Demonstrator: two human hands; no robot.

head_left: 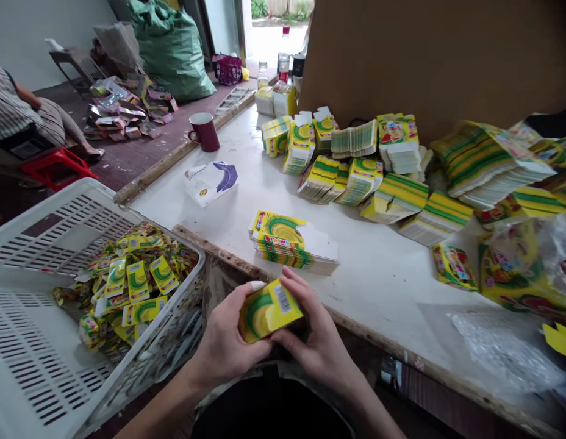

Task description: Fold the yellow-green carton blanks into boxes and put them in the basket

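A small yellow and green carton with a barcode on its top is gripped from both sides. My left hand wraps its left end, thumb on top. My right hand closes on its right end with fingers curled over the edge. Just beyond them, on the white table, lies a stack of flat unfolded cartons. To my left a white slotted basket holds several folded cartons of the same kind.
Many stacks of flat cartons line the table's back, before a brown cardboard sheet. A maroon mug and a white packet sit at the left. Clear plastic bags lie right. A seated person is at far left.
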